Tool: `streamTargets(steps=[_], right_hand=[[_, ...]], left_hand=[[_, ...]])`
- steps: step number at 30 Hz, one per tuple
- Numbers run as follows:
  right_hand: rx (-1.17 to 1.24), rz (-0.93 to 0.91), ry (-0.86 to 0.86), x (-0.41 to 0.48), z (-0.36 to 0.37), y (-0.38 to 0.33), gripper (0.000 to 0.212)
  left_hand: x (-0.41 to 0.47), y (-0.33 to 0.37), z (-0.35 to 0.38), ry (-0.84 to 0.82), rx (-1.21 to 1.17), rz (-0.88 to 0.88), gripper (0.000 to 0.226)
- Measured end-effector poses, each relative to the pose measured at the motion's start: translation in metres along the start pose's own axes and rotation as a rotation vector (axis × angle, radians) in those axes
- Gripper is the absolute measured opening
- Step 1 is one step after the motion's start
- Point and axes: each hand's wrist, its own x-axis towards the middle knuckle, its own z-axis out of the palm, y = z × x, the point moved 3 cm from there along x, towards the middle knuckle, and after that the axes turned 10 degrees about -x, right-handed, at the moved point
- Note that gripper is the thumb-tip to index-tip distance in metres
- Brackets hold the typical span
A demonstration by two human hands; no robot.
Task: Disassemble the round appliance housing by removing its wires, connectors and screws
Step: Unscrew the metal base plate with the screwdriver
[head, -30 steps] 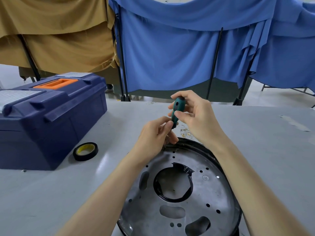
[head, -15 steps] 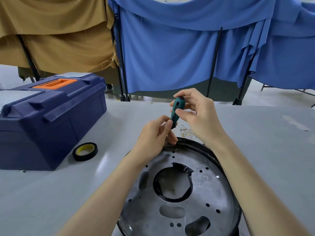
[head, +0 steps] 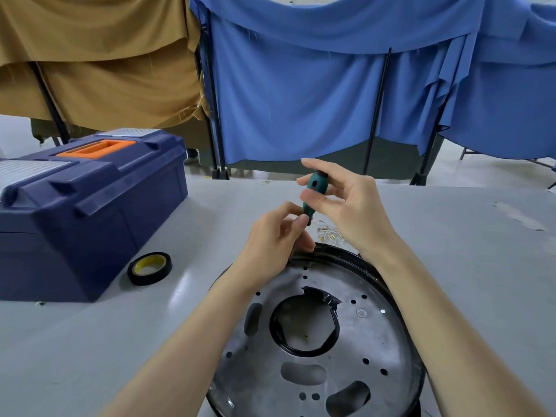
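The round appliance housing (head: pixel 355 350) lies flat on the grey table, a dull metal disc with a black rim, a central round hole and several small holes. Over its far rim stands a green-handled screwdriver (head: pixel 313 191), upright. My right hand (head: pixel 349 206) pinches the handle's upper part between thumb and fingers. My left hand (head: pixel 279 239) holds the handle's lower end and the shaft with curled fingertips; the tip is hidden behind this hand. A small pile of brass connectors and screws (head: pixel 329 234) lies just beyond the rim.
A dark blue toolbox (head: pixel 90 212) with an orange handle stands at the left. A roll of black tape (head: pixel 149 267) lies between it and the housing. Blue and tan cloths hang on stands behind the table (head: pixel 466 266).
My right hand's fingers have shifted round the screwdriver handle, thumb and fingertips re-placed as in a turning motion. The left hand and the housing have stayed in place.
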Motion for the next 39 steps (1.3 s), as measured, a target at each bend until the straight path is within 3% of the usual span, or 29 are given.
streamTargets(steps=[4, 13, 21, 26, 33, 36, 39], right_hand=[[-0.096, -0.024, 0.023, 0.0003, 0.0012, 0.0013, 0.056], [-0.018, -0.047, -0.024, -0.0007, 0.0044, -0.0025, 0.037], [-0.048, -0.03, 0.023, 0.0006, 0.0003, -0.0022, 0.053], [-0.043, -0.044, -0.017, -0.001, 0.0039, -0.0045, 0.038], [-0.076, -0.024, 0.045, 0.0, 0.0007, -0.0038, 0.051], [-0.029, -0.023, 0.013, -0.0004, -0.0006, -0.004, 0.04], [-0.041, -0.028, -0.029, -0.0008, 0.0018, -0.0043, 0.037]], left_hand=[[-0.0011, -0.0013, -0.0015, 0.01, -0.103, -0.041, 0.019], [0.0007, 0.0001, 0.0008, -0.004, -0.084, -0.046, 0.023], [-0.0006, 0.0014, 0.0014, -0.007, -0.084, -0.076, 0.022], [-0.0009, -0.0002, -0.0003, -0.003, -0.092, -0.091, 0.019], [-0.002, 0.0038, 0.0011, -0.006, -0.123, -0.093, 0.02], [-0.0012, 0.0042, 0.0023, -0.02, -0.098, -0.098, 0.027], [-0.0009, 0.0023, 0.0, 0.004, -0.1, -0.105, 0.022]])
